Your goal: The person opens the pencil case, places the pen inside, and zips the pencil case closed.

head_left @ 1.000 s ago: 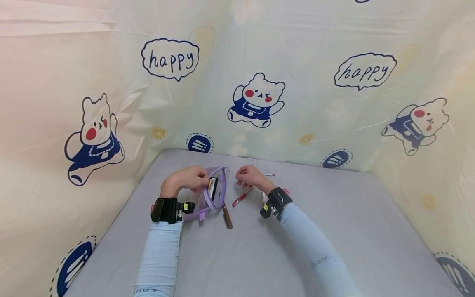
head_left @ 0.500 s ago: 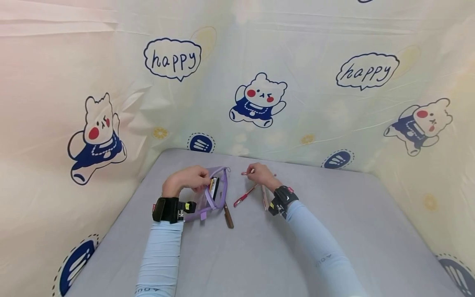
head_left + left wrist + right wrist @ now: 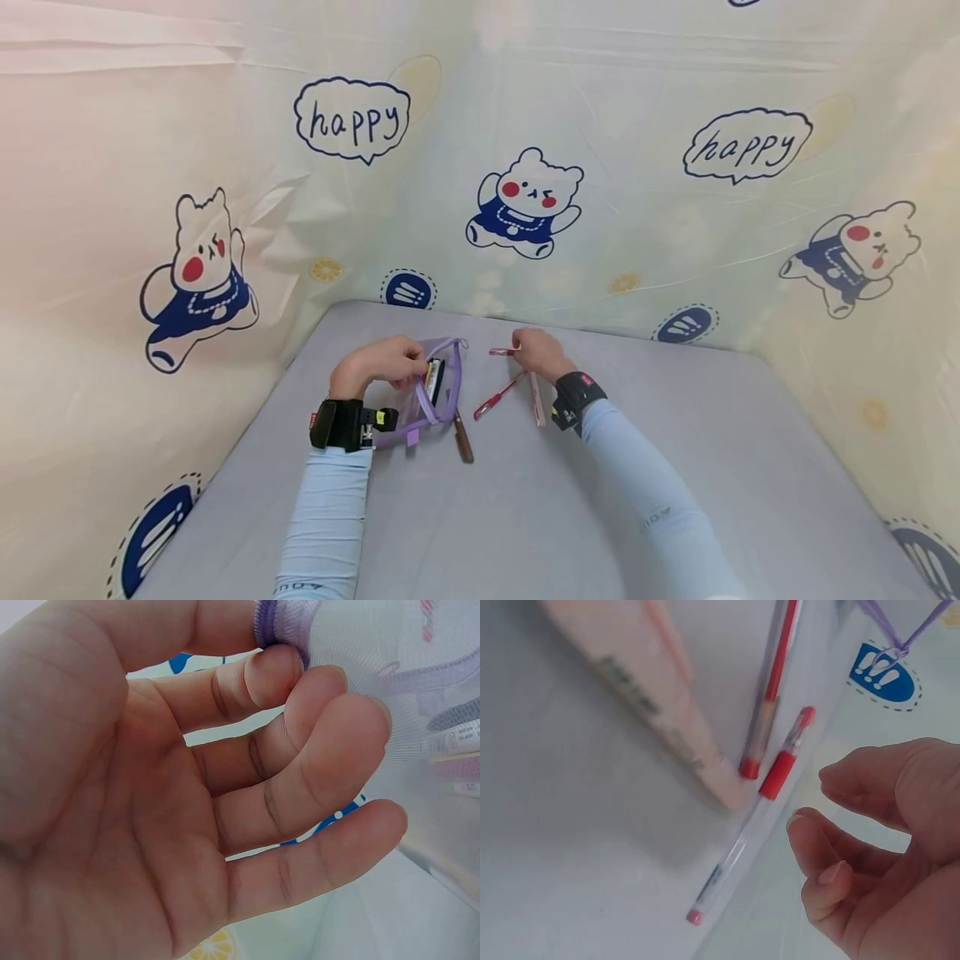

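At the left, my left hand [image 3: 381, 362] pinches the purple trim [image 3: 289, 621] at the mouth of a translucent mesh pencil case [image 3: 453, 375] between thumb and index finger. Its other fingers are spread loosely. Several pens [image 3: 433, 379] show inside the case. My right hand [image 3: 542, 354] hovers over a clear pen with a red grip [image 3: 778, 774]; thumb and fingertips are parted, with a gap between them and the pen in the right wrist view. Another red pen [image 3: 491, 406] lies nearer to me, beside a pale pink flat stick-like item [image 3: 537, 402].
A slim item with a brown handle [image 3: 463, 442] lies on the grey tabletop [image 3: 480, 525], against the near right side of the pencil case. A printed curtain [image 3: 600, 75] stands behind the table and along both sides.
My right hand has moved right and away from me, from above the nearer red pen to over the farther one. The left hand keeps its pinch on the pencil case.
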Action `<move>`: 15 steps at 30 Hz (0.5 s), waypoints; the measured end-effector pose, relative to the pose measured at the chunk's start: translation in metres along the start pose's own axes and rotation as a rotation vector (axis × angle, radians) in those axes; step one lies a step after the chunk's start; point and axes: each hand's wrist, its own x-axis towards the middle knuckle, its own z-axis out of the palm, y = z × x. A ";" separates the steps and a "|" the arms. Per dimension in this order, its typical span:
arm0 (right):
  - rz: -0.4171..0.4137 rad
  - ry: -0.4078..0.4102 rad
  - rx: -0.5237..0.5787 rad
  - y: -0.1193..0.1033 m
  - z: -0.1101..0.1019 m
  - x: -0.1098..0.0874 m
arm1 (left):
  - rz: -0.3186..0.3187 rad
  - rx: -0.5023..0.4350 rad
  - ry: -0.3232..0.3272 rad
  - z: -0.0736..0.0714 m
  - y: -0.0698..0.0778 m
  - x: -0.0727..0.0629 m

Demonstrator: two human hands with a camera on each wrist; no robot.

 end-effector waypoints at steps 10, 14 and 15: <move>0.051 0.014 -0.103 0.012 0.006 0.008 | -0.003 -0.008 0.003 0.001 0.001 0.000; 0.037 0.043 -0.161 0.016 0.012 0.011 | -0.004 -0.004 0.005 0.001 0.002 -0.001; 0.032 0.048 -0.178 0.017 0.014 0.011 | -0.004 0.001 0.007 0.001 0.002 -0.001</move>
